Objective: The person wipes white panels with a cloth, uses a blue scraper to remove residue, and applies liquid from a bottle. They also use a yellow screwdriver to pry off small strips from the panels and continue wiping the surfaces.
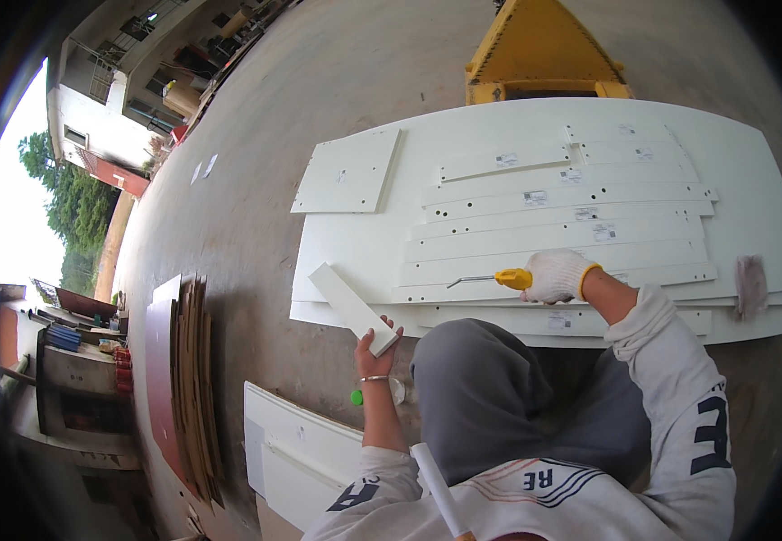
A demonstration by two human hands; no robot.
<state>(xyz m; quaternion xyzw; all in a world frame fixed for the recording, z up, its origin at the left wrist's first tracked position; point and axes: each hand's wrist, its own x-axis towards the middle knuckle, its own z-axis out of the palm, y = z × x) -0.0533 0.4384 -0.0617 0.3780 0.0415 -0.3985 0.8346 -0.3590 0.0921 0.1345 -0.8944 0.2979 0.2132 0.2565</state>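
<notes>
My left hand, bare with a bracelet at the wrist, is closed around the near end of a short white board. The board is tilted, its far end over the left edge of the large white panel. In a white knit glove with a yellow cuff, my right hand grips a yellow air blow gun. Its thin bent metal nozzle points left, above several long white strips with drilled holes and labels. These strips lie side by side on the large panel.
A square white board lies at the panel's far left corner. Beyond stands a yellow pallet jack. Stacked boards stand at left, with white panels near my left arm. A bristly pale object rests at right.
</notes>
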